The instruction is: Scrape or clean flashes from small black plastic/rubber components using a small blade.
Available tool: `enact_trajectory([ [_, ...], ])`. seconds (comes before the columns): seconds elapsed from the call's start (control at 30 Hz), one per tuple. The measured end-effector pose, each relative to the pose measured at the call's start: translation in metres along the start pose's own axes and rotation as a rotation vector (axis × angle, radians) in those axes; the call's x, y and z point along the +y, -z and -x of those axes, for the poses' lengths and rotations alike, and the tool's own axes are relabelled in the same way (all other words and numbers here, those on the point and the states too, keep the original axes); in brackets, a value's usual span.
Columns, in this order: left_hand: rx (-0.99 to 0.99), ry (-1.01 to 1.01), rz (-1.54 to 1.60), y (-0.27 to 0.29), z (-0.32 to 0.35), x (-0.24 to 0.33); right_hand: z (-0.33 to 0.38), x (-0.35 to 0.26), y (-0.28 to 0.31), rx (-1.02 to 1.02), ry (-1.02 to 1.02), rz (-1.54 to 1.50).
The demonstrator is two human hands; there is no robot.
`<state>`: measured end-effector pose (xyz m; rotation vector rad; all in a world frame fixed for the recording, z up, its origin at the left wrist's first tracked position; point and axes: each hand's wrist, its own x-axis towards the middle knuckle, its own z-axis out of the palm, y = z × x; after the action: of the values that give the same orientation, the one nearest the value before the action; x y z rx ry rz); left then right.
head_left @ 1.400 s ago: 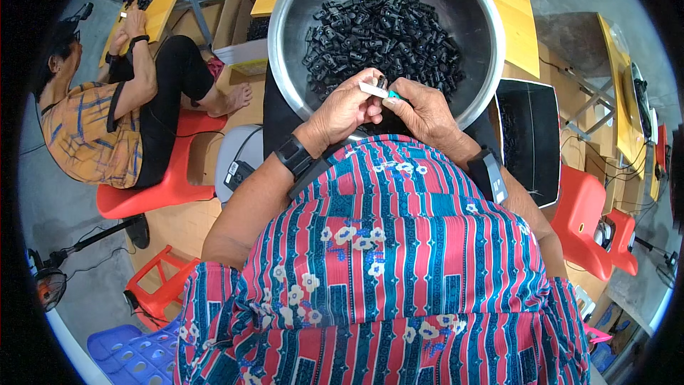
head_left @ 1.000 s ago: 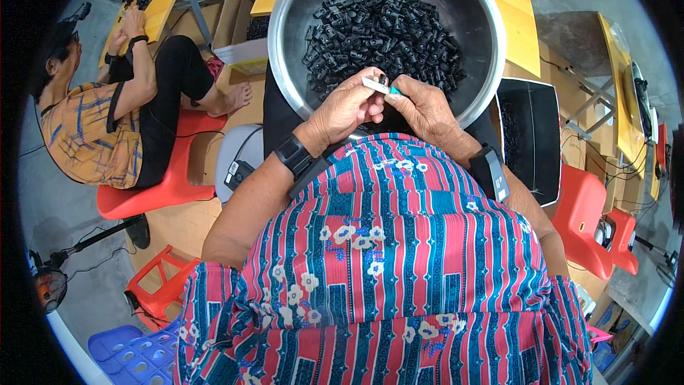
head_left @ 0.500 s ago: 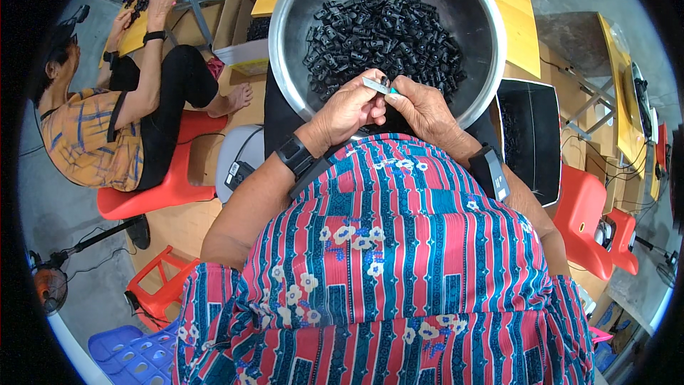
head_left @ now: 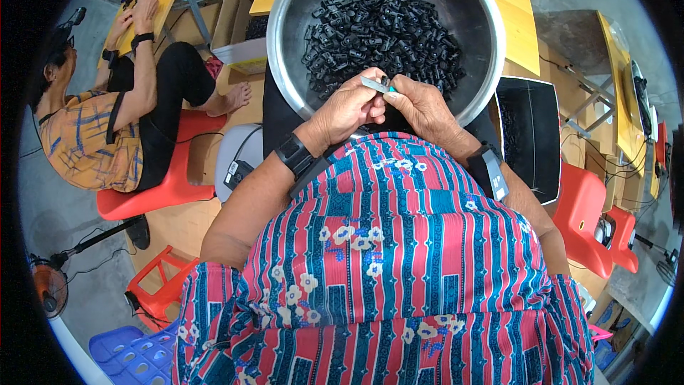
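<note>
Close together at the near rim of a large metal basin (head_left: 279, 50), my two hands meet over small black plastic parts (head_left: 385, 39) heaped inside it. My right hand (head_left: 426, 108) is closed around a small knife (head_left: 373, 85); its flat silvery blade points left, and a bit of teal handle shows at the fingers. In my left hand (head_left: 345, 108), curled fingers pinch a small black plastic part (head_left: 385, 80) beside the blade. Most of that part is hidden by the fingers.
Behind the basin is a yellow tabletop (head_left: 519, 14). A box of black parts (head_left: 531, 142) stands at right, near a red stool (head_left: 581, 221). Cardboard box (head_left: 239, 11) stands at back left. On the left a co-worker (head_left: 92, 139) sits working at another table.
My hands stay almost in place, the blade still against the black part. At the left, the co-worker's hands have shifted slightly left and down, and a small pale item now shows there.
</note>
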<state>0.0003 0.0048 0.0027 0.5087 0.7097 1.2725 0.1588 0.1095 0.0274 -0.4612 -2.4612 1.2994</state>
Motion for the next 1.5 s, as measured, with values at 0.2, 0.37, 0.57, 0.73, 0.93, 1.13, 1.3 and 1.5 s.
enact_trajectory([
  [0.2, 0.016, -0.01, 0.005, -0.0039, 0.0021, 0.0001, 0.0009, -0.0013, 0.0004, 0.0, -0.01, 0.015],
  [0.37, 0.012, -0.004, 0.016, -0.0029, 0.0018, -0.0021, 0.0022, -0.0021, 0.0003, -0.003, -0.004, 0.008],
  [0.57, 0.007, -0.039, -0.012, -0.0018, 0.0019, -0.0045, 0.0019, -0.0023, 0.0007, -0.012, -0.063, -0.026],
  [0.73, -0.01, -0.039, 0.014, -0.0026, 0.0031, -0.004, 0.0029, -0.0043, 0.0008, -0.01, -0.029, -0.029],
  [0.93, -0.016, -0.023, 0.008, -0.0024, 0.0038, -0.0028, 0.0036, -0.0055, 0.0005, -0.018, -0.017, -0.01],
  [1.13, -0.033, -0.025, -0.004, -0.0014, 0.0034, -0.0031, 0.0039, -0.0034, 0.0006, -0.025, -0.022, 0.011],
  [1.3, -0.019, -0.01, 0.01, -0.0023, 0.0037, -0.0023, 0.004, -0.0069, 0.0022, -0.028, -0.012, 0.052],
  [1.5, -0.012, -0.008, 0.056, -0.0011, 0.0033, -0.0032, 0.0039, -0.007, 0.0015, -0.029, -0.018, 0.031],
])
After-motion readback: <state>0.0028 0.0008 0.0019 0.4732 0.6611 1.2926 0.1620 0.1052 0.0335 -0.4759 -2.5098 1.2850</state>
